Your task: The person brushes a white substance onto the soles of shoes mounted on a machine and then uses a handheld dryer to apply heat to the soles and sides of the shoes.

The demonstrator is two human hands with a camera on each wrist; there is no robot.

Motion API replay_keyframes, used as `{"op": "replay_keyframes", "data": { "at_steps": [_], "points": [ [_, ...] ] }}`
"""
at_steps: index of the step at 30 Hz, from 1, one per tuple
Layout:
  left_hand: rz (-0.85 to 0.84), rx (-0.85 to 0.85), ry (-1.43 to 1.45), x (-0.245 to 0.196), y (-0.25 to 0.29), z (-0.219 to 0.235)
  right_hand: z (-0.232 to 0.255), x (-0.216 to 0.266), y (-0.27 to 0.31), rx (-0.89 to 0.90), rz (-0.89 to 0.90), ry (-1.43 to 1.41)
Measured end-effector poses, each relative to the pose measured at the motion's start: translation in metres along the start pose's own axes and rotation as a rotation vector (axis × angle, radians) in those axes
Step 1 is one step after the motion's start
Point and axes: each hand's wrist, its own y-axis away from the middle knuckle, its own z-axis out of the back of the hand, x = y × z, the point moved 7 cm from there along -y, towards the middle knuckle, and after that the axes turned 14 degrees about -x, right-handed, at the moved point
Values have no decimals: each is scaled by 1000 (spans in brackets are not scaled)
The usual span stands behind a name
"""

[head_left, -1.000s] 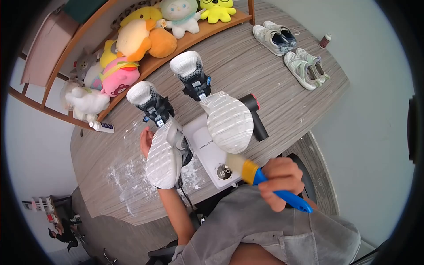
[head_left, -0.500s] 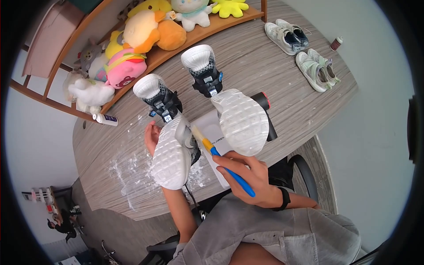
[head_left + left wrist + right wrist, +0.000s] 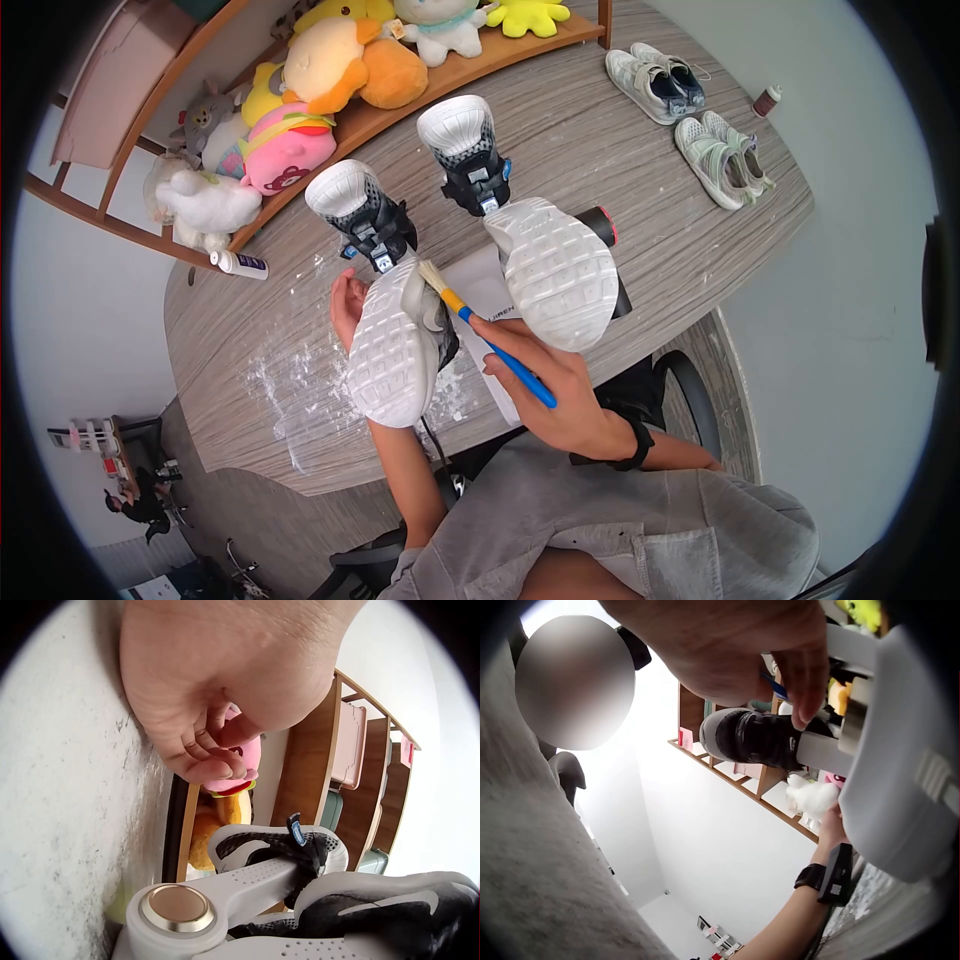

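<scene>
My right hand grips the blue handle of a brush, its bristles touching the upper inner edge of the left sole-up shoe. My left hand lies beside that shoe; in the left wrist view this hand has loosely curled fingers and holds nothing. Another sole-up shoe is to the right, and two black-and-white shoes stand behind. All are around a white device. In the right wrist view, my right hand partly hides the brush handle.
White residue marks the table's left side. A white bottle stands near the plush-toy shelf. A black-and-red device lies behind the right shoe. Several light shoes and a small bottle are at back right.
My right hand has brought the brush from the device's front, up and leftward, to the left shoe's inner edge. My left hand has stayed beside that shoe. The head view has shifted slightly.
</scene>
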Motion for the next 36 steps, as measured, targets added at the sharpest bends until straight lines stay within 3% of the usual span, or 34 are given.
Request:
{"op": "replay_keyframes", "data": {
  "at_steps": [2,4,6,8,9,11,15,17,18,20,21,23,32,36],
  "points": [
    [-81,308,-130,19,-17,18,-1,-2,1,18,-39,-24],
    [-102,312,-144,14,-12,15,-1,-6,2,34,-139,-126],
    [-123,316,-158,10,-4,4,-1,-6,2,51,-129,-132],
    [-118,2,-59,-6,7,-10,-2,-5,2,65,-118,-137],
    [-118,2,-59,0,0,2,-2,-3,2,73,-104,-165],
    [-202,359,-190,18,-15,18,-1,2,2,80,-90,-194],
    [-147,391,-103,20,-13,9,3,7,2,102,-59,-199],
    [-134,3,-38,1,2,-5,5,9,2,100,-4,-159],
    [-134,3,-38,4,-3,6,7,11,3,102,9,-155],
    [-238,358,-161,9,-6,11,9,12,4,103,21,-152],
    [-238,358,-161,12,-11,16,10,13,5,120,18,-146],
    [-84,320,-72,20,-18,19,11,14,6,137,14,-140],
    [-174,358,-134,23,-23,21,26,17,10,78,58,-219],
    [-120,337,-159,25,-27,23,32,17,13,78,46,-342]
  ]
}}
